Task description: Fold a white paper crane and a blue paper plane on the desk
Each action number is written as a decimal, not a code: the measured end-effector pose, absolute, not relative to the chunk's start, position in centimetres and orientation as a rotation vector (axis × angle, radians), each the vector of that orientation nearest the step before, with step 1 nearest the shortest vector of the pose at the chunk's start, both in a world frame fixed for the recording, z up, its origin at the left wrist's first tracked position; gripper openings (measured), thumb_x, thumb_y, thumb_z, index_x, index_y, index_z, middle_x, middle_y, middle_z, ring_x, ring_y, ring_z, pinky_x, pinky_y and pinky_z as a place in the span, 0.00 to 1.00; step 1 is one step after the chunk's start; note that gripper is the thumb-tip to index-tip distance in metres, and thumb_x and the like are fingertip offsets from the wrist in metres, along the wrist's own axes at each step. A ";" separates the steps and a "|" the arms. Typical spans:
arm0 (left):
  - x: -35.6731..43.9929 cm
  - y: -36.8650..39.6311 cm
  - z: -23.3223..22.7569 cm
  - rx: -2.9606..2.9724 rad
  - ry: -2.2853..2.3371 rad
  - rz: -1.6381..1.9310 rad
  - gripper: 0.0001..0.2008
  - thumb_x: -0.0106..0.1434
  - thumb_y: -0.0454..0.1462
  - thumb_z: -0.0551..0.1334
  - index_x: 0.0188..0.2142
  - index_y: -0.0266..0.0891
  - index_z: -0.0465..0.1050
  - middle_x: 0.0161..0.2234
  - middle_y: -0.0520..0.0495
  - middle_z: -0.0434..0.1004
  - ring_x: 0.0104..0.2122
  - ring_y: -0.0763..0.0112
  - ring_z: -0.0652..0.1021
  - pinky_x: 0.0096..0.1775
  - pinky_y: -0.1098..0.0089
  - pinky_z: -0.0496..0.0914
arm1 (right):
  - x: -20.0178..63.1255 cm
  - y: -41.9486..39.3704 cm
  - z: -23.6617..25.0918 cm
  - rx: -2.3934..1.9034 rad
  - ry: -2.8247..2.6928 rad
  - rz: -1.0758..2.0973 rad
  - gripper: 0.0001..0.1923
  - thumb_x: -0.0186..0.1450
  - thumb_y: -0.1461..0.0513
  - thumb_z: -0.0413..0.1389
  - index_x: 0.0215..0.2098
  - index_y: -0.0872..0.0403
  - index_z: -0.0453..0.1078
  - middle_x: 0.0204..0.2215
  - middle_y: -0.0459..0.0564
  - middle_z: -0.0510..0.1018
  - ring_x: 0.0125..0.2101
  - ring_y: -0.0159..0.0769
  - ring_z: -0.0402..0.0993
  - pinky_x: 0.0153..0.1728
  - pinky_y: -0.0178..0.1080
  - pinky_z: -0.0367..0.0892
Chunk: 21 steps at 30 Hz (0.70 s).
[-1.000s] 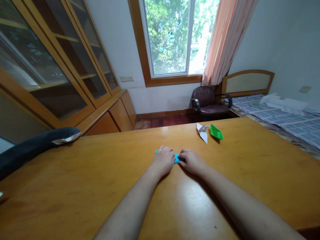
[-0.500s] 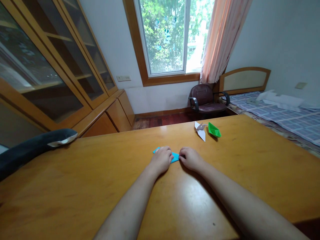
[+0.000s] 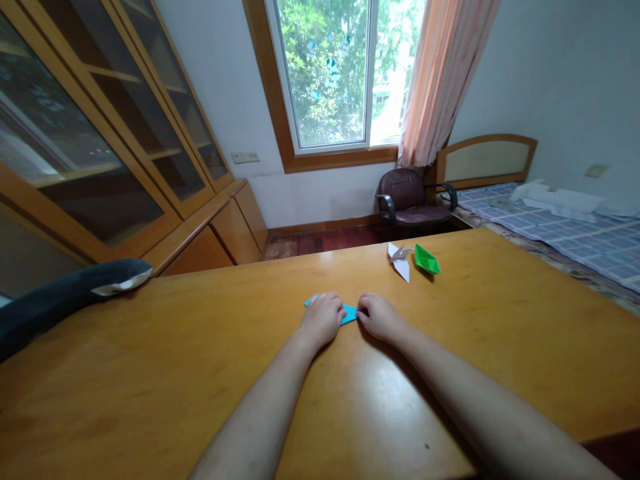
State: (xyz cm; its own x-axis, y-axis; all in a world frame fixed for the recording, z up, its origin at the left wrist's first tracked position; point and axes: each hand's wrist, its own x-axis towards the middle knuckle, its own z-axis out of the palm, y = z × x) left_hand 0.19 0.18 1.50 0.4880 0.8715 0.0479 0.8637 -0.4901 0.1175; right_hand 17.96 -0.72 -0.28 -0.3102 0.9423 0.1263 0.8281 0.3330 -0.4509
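Observation:
A folded piece of blue paper (image 3: pixel 350 314) lies flat on the wooden table (image 3: pixel 150 373) in front of me. My left hand (image 3: pixel 324 319) rests over its middle with curled fingers, pressing it down, so much of the paper is hidden. One blue corner shows beyond the left knuckles. At the paper's right tip, my right hand (image 3: pixel 379 316) is closed, its fingertips pinching the end. Farther back and to the right stand a white origami crane (image 3: pixel 400 261) and a green paper boat (image 3: pixel 427 259), close beside each other.
A dark, curved padded object (image 3: pixel 75 293) reaches over the table's left edge. Glass-doored cabinets (image 3: pixel 125 120) line the left wall. Past the table are a maroon armchair (image 3: pixel 407 197) and a bed (image 3: pixel 545 213) with a checked cover.
Both hands stay on the blue paper in nearly the same pose. The whole view has shifted very slightly; the crane and boat have not moved on the table.

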 end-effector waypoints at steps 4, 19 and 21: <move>0.1 0.3 1.2 2.636 1.548 0.169 0.10 0.66 0.39 0.55 0.34 0.40 0.73 0.39 0.45 0.76 0.42 0.63 0.74 0.43 0.64 0.65 | 18.0 -0.8 -0.1 -1.559 -2.269 0.411 0.10 0.63 0.67 0.50 0.30 0.57 0.73 0.31 0.53 0.76 0.33 0.35 0.70 0.36 0.34 0.62; 0.0 0.1 0.9 2.631 1.553 0.206 0.09 0.67 0.40 0.55 0.37 0.40 0.72 0.41 0.45 0.75 0.43 0.62 0.73 0.46 0.62 0.64 | 17.8 -1.1 0.1 -1.693 -2.373 0.282 0.13 0.67 0.64 0.48 0.34 0.56 0.74 0.36 0.55 0.75 0.39 0.39 0.69 0.41 0.38 0.59; -0.1 0.1 0.7 2.639 1.547 0.220 0.09 0.67 0.40 0.56 0.36 0.40 0.72 0.41 0.46 0.75 0.43 0.62 0.73 0.45 0.62 0.64 | 17.8 -1.0 0.1 -1.696 -2.374 0.274 0.13 0.67 0.64 0.48 0.34 0.56 0.74 0.36 0.55 0.75 0.39 0.39 0.69 0.40 0.38 0.59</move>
